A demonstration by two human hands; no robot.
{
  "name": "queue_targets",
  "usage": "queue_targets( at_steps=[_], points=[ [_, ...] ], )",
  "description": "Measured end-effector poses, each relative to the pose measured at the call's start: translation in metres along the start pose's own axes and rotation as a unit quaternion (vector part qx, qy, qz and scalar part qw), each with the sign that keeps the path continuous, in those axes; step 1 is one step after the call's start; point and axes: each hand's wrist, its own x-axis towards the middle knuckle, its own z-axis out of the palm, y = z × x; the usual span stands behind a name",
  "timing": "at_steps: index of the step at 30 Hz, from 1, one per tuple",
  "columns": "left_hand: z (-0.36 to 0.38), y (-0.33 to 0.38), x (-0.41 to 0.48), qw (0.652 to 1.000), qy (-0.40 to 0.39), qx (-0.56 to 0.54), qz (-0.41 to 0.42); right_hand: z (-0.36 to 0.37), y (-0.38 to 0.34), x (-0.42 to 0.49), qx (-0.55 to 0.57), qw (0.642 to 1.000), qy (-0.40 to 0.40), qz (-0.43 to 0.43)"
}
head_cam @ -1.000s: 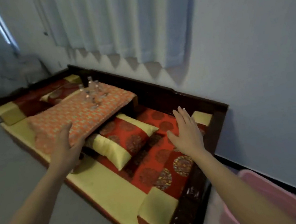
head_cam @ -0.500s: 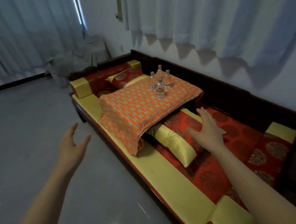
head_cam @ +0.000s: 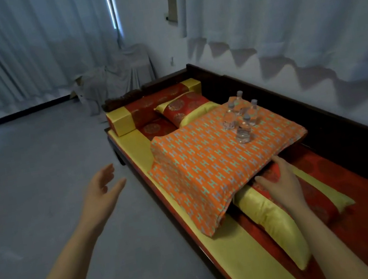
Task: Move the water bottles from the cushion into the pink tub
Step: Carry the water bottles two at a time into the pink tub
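Several clear water bottles (head_cam: pixel 241 117) stand upright in a cluster on the far right part of an orange patterned cushion (head_cam: pixel 206 167) that lies on a low daybed. My right hand (head_cam: pixel 280 182) is open, palm down, at the cushion's near edge over a red and yellow pillow, well short of the bottles. Out over the floor, left of the daybed, my left hand (head_cam: pixel 101 191) hovers open and empty. The pink tub is out of view.
The dark wooden daybed (head_cam: pixel 333 121) runs along the right wall, with a yellow mat (head_cam: pixel 237 246) and red-yellow pillows (head_cam: pixel 183 108). Grey floor (head_cam: pixel 41 184) spreads to the left. A cloth-covered chair (head_cam: pixel 121 77) stands in the corner under curtains.
The view has swung left and nearer the cushion; the pink tub has left the frame. My right hand has reached forward to the cushion's near edge. My left hand stays open over the floor.
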Motion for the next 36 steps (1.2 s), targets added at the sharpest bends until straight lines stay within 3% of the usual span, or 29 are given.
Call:
queue_targets(
  at_steps=[8, 13, 17, 26, 36],
  points=[
    [0.032, -0.016, 0.148, 0.993, -0.113, -0.01, 0.018, 0.072, -0.026, 0.079, -0.011, 0.998, -0.048, 0.036],
    [0.069, -0.005, 0.264, 0.968, -0.238, -0.028, 0.075, 0.106, -0.049, 0.125, -0.033, 0.997, 0.007, 0.066],
    [0.115, 0.01, 0.343, 0.947, -0.292, -0.043, 0.129, 0.126, -0.065, 0.161, -0.029, 0.993, 0.069, 0.09],
    [0.26, 0.01, 0.436, 0.899, -0.413, -0.054, 0.138, 0.159, -0.028, 0.22, 0.007, 0.967, 0.151, 0.207],
    [0.386, -0.007, 0.511, 0.866, -0.489, -0.036, 0.099, 0.181, 0.032, 0.328, 0.028, 0.938, 0.168, 0.302]
  ],
)
